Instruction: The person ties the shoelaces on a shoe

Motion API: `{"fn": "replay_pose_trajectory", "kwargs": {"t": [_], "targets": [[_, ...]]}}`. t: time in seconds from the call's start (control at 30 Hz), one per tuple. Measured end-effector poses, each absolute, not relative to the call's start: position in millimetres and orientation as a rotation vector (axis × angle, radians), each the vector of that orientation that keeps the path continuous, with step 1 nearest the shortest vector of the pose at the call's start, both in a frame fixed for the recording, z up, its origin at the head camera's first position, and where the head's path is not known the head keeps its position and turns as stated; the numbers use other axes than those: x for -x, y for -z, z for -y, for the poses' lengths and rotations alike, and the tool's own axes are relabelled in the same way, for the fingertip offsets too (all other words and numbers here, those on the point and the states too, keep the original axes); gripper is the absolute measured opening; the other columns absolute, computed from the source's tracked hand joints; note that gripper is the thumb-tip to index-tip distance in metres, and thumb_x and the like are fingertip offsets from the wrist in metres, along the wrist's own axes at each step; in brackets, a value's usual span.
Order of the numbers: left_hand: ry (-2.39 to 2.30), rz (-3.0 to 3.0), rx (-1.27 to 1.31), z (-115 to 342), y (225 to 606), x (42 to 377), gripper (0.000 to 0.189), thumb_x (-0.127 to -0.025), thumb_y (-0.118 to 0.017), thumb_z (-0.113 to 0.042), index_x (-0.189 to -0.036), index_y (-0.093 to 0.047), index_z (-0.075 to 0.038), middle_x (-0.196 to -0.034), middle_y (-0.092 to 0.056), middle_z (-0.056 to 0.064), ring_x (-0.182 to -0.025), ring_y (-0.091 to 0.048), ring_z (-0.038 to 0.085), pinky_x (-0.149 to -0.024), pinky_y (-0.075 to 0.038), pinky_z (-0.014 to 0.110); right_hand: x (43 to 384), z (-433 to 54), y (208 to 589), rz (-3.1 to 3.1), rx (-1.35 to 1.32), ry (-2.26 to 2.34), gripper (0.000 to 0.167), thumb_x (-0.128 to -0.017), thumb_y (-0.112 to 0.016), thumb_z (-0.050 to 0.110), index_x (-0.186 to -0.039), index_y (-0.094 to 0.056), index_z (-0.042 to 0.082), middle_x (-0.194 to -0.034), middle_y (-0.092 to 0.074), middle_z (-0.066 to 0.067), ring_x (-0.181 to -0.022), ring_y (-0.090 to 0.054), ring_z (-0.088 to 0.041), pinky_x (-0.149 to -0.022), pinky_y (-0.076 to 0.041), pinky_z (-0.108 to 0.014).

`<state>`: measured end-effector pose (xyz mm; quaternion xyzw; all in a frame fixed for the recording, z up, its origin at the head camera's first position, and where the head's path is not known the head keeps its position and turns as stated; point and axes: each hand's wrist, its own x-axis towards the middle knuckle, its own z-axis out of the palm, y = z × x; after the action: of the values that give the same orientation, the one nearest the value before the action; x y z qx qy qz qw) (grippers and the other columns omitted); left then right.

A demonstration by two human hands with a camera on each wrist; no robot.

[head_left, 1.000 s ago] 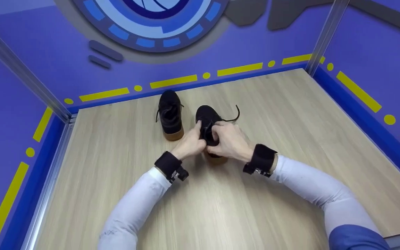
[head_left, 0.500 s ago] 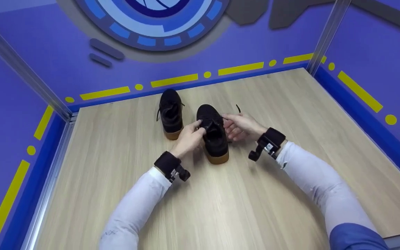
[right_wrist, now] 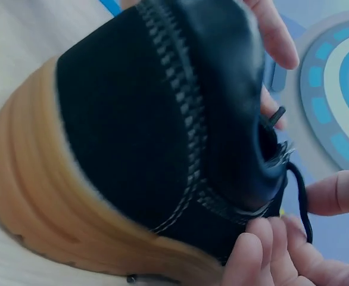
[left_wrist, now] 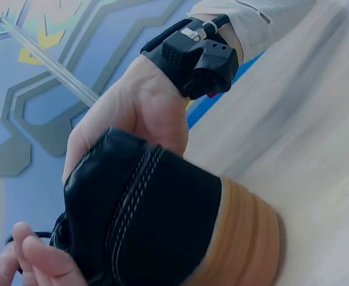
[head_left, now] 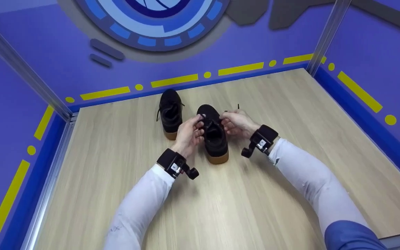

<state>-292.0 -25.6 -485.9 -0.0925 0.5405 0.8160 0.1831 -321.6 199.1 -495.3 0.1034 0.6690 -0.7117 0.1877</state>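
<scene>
A black lace-up shoe with a tan sole stands on the wooden board, its heel towards me. On its left side, my left hand pinches a black lace near the tongue; in the left wrist view the lace passes by those fingertips. Opposite, my right hand holds the other lace between thumb and forefinger. The right wrist view has this lace running from the eyelets down to the fingers. Its other fingers lie close against the shoe's side. The fingers partly hide the laces.
A matching black shoe stands to the left and slightly further back, its laces hanging at the sides. Blue printed panels wall in the wooden board at the back and both sides.
The right hand has moved from over the shoe's opening to its right side, drawing the lace. The left hand has turned and shifted slightly up along the left side. The shoes stay put.
</scene>
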Motion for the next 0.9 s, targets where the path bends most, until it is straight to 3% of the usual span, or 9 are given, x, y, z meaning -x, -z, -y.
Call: {"fn": "replay_pose_trajectory", "kwargs": {"t": [0.13, 0.3, 0.43, 0.67, 0.9], "targets": [[-2.336, -1.55, 0.179, 23.6, 483.5, 291.6, 0.018, -0.114, -0.064, -0.028, -0.111, -0.077, -0.015, -0.096, -0.067, -0.005, -0.073, -0.065, 0.008, -0.059, -0.048, 0.021, 320.3, -201.2, 489.8, -1.93, -0.2, 2.066, 0.011, -0.108, -0.065, 0.018, -0.112, -0.067, 0.009, -0.089, -0.077, 0.003, -0.072, -0.071, -0.009, -0.059, -0.058, -0.019], [-2.365, -1.601, 0.063, 23.0, 479.5, 290.7, 0.029, -0.117, -0.059, -0.027, -0.096, -0.076, -0.017, -0.097, -0.073, -0.005, -0.092, -0.066, 0.013, -0.068, -0.049, 0.024, 318.1, -204.5, 483.9, -2.002, -0.03, 2.137, 0.029, -0.117, -0.053, 0.027, -0.104, -0.073, 0.01, -0.095, -0.08, 0.005, -0.094, -0.075, -0.016, -0.069, -0.061, -0.024], [-2.398, -1.697, -0.07, 21.8, 475.9, 287.5, 0.03, -0.118, -0.057, -0.021, -0.095, -0.076, -0.015, -0.095, -0.078, -0.007, -0.095, -0.068, 0.013, -0.074, -0.052, 0.024, 316.3, -203.5, 477.5, -2.028, 0.082, 2.199, 0.039, -0.121, -0.047, 0.027, -0.097, -0.074, 0.012, -0.092, -0.081, 0.003, -0.089, -0.075, -0.016, -0.07, -0.061, -0.025], [-2.354, -2.017, -0.437, 19.9, 458.1, 282.3, 0.023, -0.114, -0.063, -0.013, -0.101, -0.081, -0.008, -0.093, -0.081, -0.009, -0.094, -0.076, 0.007, -0.085, -0.059, 0.026, 306.8, -197.2, 459.4, -2.129, 0.27, 2.31, 0.039, -0.119, -0.05, 0.021, -0.091, -0.075, 0.012, -0.085, -0.079, 0.003, -0.083, -0.075, -0.013, -0.065, -0.059, -0.022], [-2.34, -2.105, -0.509, 21.3, 455.0, 284.2, 0.02, -0.113, -0.065, -0.008, -0.104, -0.08, 0.002, -0.093, -0.082, -0.005, -0.092, -0.077, 0.008, -0.093, -0.063, 0.03, 295.2, -190.3, 452.3, -2.333, 0.417, 2.312, 0.033, -0.117, -0.056, 0.013, -0.095, -0.077, -0.001, -0.085, -0.078, 0.008, -0.085, -0.075, -0.009, -0.074, -0.06, -0.023]]}}
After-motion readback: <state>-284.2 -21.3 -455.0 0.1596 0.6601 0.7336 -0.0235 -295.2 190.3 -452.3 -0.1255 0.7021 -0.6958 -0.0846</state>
